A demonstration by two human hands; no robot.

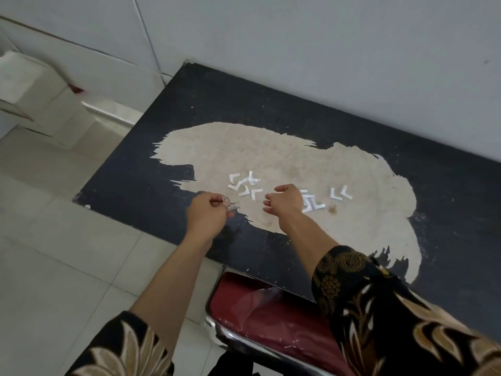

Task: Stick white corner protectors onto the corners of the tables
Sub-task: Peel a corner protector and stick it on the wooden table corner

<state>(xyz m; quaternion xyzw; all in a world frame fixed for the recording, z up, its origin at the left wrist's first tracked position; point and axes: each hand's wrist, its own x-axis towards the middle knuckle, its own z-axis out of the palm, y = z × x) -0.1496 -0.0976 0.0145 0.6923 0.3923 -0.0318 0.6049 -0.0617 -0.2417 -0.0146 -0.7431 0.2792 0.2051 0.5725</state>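
Note:
A black table (271, 109) with a large worn beige patch stands against the wall. Several white L-shaped corner protectors lie on the patch: one cluster (245, 184) in the middle, another group (314, 206) partly behind my right hand, and a pair (341, 193) further right. My left hand (207, 213) pinches a small clear protector piece (230, 203) just above the table near its front edge. My right hand (284, 199) hovers beside it with fingers curled; nothing shows in it.
A red-cushioned chair (265, 313) with a chrome frame is tucked under the table's front edge. White cardboard boxes (40, 96) stand on the tiled floor at the left. The table's near-left corner (78, 198) is chipped. A grey wall runs behind the table.

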